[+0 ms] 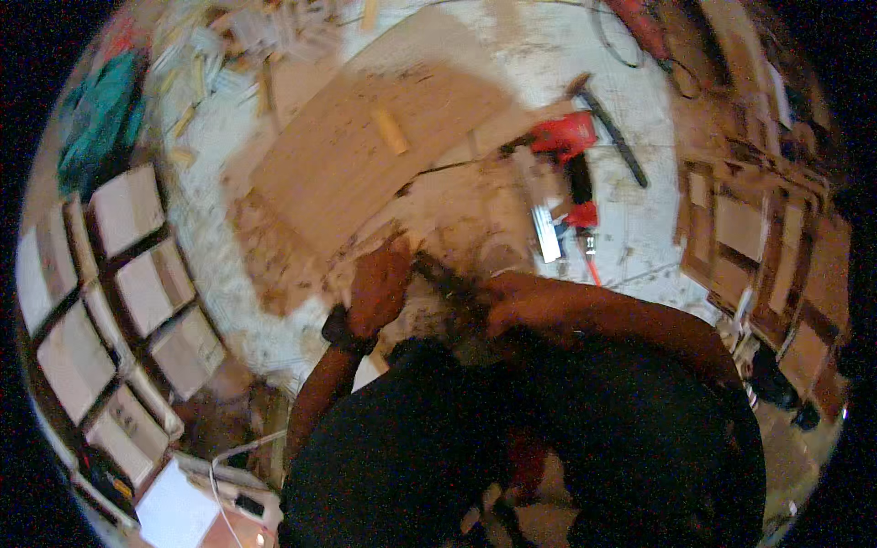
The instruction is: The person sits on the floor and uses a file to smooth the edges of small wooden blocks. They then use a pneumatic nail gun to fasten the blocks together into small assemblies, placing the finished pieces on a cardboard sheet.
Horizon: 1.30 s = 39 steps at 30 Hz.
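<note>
Head view: left hand (382, 272) points forward, right hand (508, 298) angles inward, apart; I cannot tell their grip.

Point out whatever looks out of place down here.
Wood scraps lie strewn at the picture's upper left, haphazard rather than stacked. The red drill lies on its side at upper right, which looks untidy. Blur hides any finer damage.

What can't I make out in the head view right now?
All in the head view:
- Left hand: motion blur obscures its fingers and grip.
- Right hand: blur and shadow obscure its fingertips.
- Dark object between the hands: blurred; its kind is unclear.
- Red object at top right: cut off by the upper edge.
</note>
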Motion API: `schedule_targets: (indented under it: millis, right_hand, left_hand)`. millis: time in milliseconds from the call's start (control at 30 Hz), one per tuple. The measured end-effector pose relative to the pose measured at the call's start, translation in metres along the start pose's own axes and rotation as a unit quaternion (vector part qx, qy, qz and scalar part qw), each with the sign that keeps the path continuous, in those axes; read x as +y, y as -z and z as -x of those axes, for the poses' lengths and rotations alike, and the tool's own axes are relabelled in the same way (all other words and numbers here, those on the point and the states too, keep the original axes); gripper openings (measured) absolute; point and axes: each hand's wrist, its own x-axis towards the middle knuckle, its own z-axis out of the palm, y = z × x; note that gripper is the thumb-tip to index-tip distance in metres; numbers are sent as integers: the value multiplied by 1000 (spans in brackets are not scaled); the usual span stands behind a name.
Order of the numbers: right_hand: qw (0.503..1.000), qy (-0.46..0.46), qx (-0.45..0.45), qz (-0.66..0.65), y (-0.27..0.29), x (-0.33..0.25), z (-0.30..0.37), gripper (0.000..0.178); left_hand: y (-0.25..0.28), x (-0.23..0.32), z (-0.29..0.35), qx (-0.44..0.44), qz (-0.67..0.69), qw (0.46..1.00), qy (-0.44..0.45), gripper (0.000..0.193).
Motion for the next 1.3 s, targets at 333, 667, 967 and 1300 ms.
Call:
schedule_targets:
  millis: [333,667,967,1300]
  right_hand:
    - [1000,-3,-28,9,-8,-1,0,32]
    - [882,352,-70,304,5,26,-31,23]
    - [997,46,2,55,-5,12,-17,27]
    - [983,23,121,135,-5,-9,0,39]
  left_hand:
    - [68,47,-4,-14,243,963,113,44]
    - [43,24,20,-29,380,907,181,48]
    - [41,25,-8,103,105,989,-24,37]
    - [80,70,-26,82,375,904,187,44]
